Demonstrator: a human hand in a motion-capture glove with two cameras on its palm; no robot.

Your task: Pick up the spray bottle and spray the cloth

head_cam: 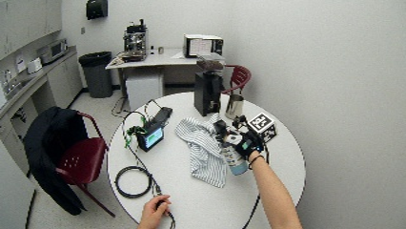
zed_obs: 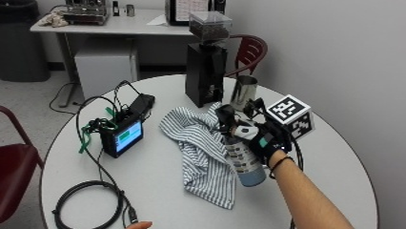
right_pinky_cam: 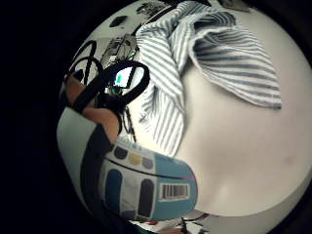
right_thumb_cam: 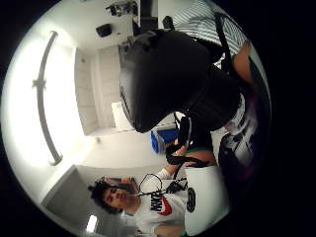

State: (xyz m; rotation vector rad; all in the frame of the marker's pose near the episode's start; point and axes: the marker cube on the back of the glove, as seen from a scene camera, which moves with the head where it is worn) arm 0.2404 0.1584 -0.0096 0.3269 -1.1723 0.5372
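Gripped in the gloved right hand (zed_obs: 266,140), the spray bottle (zed_obs: 244,162) hangs lifted, nozzle facing the striped cloth (zed_obs: 200,152) just beside it; spraying looks still to come.

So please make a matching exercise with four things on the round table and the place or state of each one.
Things:
1. spray bottle
2. striped cloth
3. metal cup
4. black cable coil

Places or states:
a. beside the black coffee grinder
b. near the table's front edge
c. held in the gloved right hand
d. crumpled in the table's middle

Pairs: 1-c, 2-d, 3-a, 4-b
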